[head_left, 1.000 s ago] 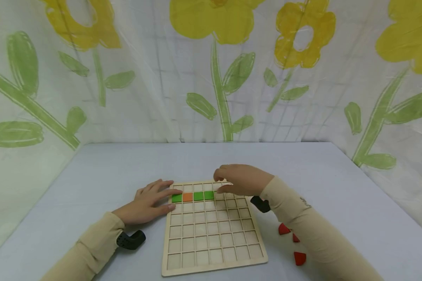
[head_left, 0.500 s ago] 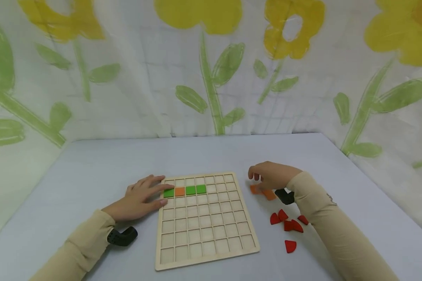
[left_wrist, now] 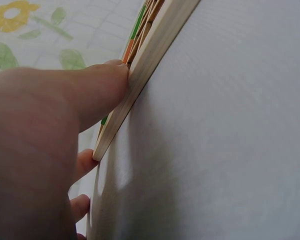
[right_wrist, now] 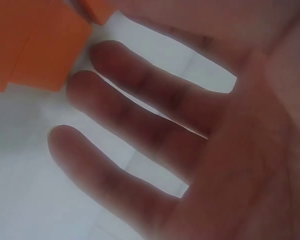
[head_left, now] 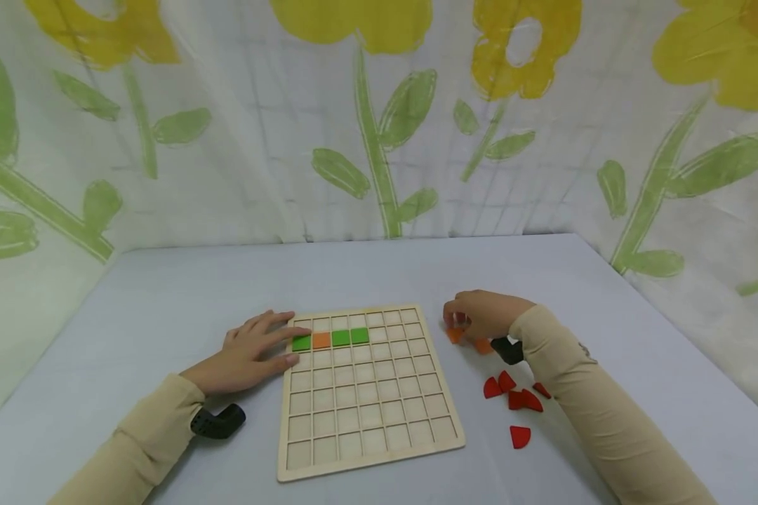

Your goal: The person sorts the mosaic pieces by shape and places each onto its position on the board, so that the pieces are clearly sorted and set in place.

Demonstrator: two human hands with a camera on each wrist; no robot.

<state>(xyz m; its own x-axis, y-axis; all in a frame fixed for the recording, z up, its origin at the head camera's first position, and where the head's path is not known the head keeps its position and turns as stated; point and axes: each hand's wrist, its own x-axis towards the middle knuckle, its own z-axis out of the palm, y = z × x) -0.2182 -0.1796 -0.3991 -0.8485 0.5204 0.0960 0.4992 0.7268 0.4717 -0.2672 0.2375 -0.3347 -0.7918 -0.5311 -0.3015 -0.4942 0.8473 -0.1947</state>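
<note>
A square wooden grid board [head_left: 371, 419] lies on the table. In its second row from the far edge sit a green tile [head_left: 301, 344], an orange tile [head_left: 321, 341] and two more green tiles [head_left: 350, 337]. My left hand [head_left: 243, 361] rests on the board's left edge with fingers extended, forefinger over the first green tile and thumb against the rim. Right of the board, my right hand [head_left: 485, 313] has thumb and forefinger at a group of orange tiles [head_left: 455, 336], pinching one orange tile [right_wrist: 101, 9]. The other fingers spread loosely in the right wrist view.
Several red wedge-shaped pieces [head_left: 516, 400] lie scattered right of the board, close to the right forearm. A black wrist device [head_left: 217, 422] sits under the left wrist, and another [head_left: 508, 350] under the right. A flower-patterned curtain [head_left: 240, 140] stands behind the white table.
My right hand has moved from above the board's far right part to the orange tiles on the right and closed its fingertips there. My left hand keeps its place. The head view has shifted slightly.
</note>
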